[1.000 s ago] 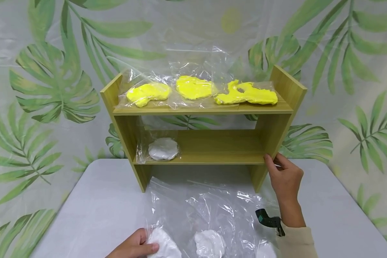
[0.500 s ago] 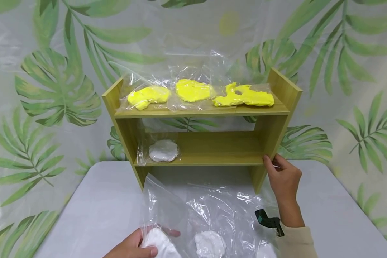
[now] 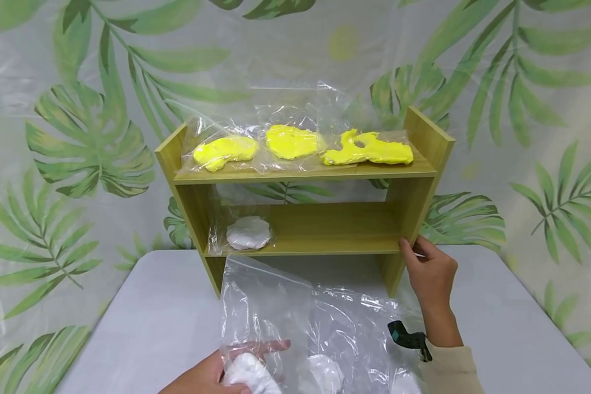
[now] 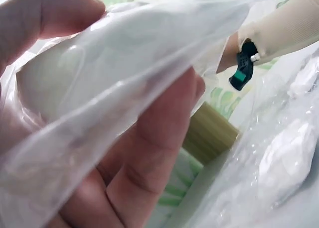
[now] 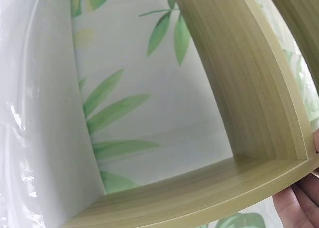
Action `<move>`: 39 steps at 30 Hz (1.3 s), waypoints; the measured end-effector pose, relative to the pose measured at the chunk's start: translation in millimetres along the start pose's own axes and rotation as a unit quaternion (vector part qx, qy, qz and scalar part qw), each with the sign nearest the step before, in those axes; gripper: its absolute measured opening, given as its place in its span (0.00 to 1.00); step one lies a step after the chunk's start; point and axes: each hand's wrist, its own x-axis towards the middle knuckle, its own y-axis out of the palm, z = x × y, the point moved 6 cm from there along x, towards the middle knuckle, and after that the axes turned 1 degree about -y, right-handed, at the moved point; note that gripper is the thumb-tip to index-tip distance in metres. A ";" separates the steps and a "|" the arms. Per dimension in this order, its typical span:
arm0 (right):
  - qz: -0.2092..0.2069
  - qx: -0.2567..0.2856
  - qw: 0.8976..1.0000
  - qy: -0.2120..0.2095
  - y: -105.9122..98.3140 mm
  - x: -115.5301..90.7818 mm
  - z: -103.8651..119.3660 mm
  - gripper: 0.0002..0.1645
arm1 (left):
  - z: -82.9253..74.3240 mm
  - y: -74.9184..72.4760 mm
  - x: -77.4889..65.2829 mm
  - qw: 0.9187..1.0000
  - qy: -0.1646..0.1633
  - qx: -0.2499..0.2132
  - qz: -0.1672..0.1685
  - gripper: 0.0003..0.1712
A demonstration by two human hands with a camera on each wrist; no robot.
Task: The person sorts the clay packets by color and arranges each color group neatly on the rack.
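My left hand (image 3: 199,375) holds a clear zip bag with a lump of white clay (image 3: 251,375) at the bottom edge of the head view. The thumb lies on the near side of the bag and the fingers stretch behind it, seen through the plastic. The left wrist view shows the bag (image 4: 99,73) between thumb and fingers. At the right, my right hand (image 3: 430,273) pinches the edge of the side panel of a wooden two-tier shelf (image 3: 335,224). In the right wrist view, only some of its fingers (image 5: 301,203) show at the panel.
Bagged yellow clay lumps (image 3: 293,142) line the top tier. One bag of white clay (image 3: 248,232) sits at the left of the lower tier. Two more white clay bags (image 3: 325,374) lie on the white table (image 3: 143,317), before the shelf. A leaf-patterned curtain (image 3: 546,109) hangs behind.
My left hand has lifted the bag a little and its fingers have spread behind it. The bag now stands higher, partly covering the neighbouring one. My right hand stays on the shelf panel.
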 end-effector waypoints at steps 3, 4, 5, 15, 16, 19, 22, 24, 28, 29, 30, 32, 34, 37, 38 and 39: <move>0.003 0.001 1.000 0.005 0.1 -0.2 -0.1 0.14 | -7.0 5.0 5.3 0.999 -0.031 0.005 -0.016 0.36; 0.004 0.001 1.000 0.006 0.1 -0.3 -0.2 0.15 | -10.3 6.8 7.5 0.999 -0.032 0.007 -0.017 0.38; 0.005 0.001 1.000 0.008 0.0 -0.3 -0.2 0.15 | -14.3 8.4 10.2 1.000 -0.026 0.010 -0.013 0.39; 0.010 0.002 1.000 0.016 1.2 -2.3 -1.1 0.14 | -53.1 1.2 49.1 0.984 0.145 0.094 0.046 0.38; 0.010 0.003 1.000 0.014 1.5 -2.4 -0.9 0.14 | -54.8 -1.2 51.8 0.984 0.149 0.094 0.040 0.38; 0.008 0.008 1.000 0.002 2.6 -2.2 -0.3 0.14 | -59.5 -9.1 58.7 0.984 0.146 0.098 0.007 0.35; 0.004 0.011 1.000 -0.009 2.5 -0.9 0.9 0.13 | -65.5 -15.1 64.3 0.983 0.150 0.106 -0.016 0.35; 0.004 0.011 1.000 -0.011 2.3 0.0 1.4 0.13 | -69.5 -18.5 67.4 0.982 0.146 0.113 -0.028 0.38; 0.005 0.007 1.000 -0.008 1.5 1.1 1.4 0.13 | -79.1 -26.7 76.7 0.980 0.151 0.126 -0.040 0.38; 0.005 0.005 1.000 -0.008 1.3 1.2 1.1 0.13 | -81.5 -29.2 79.7 0.979 0.150 0.127 -0.044 0.38; 0.005 0.005 1.000 -0.006 1.0 1.2 0.5 0.14 | -83.9 -31.8 82.6 0.979 0.148 0.129 -0.052 0.38; 0.003 0.005 1.000 -0.004 0.6 1.1 -0.4 0.14 | -87.8 -39.1 87.3 0.977 0.138 0.141 -0.083 0.36; 0.002 0.006 1.000 -0.003 0.0 0.9 -1.1 0.14 | -90.3 -47.5 91.0 0.972 0.118 0.157 -0.126 0.32; -0.002 0.009 1.000 -0.007 -0.8 0.8 -1.6 0.14 | -94.3 -58.1 94.3 0.962 0.081 0.187 -0.183 0.28; -0.002 0.010 1.000 -0.008 -1.1 0.9 -1.5 0.14 | -95.8 -60.2 95.2 0.959 0.068 0.195 -0.196 0.27; -0.003 0.011 1.000 -0.009 -1.3 1.0 -1.4 0.14 | -98.1 -61.4 97.2 0.957 0.060 0.201 -0.201 0.26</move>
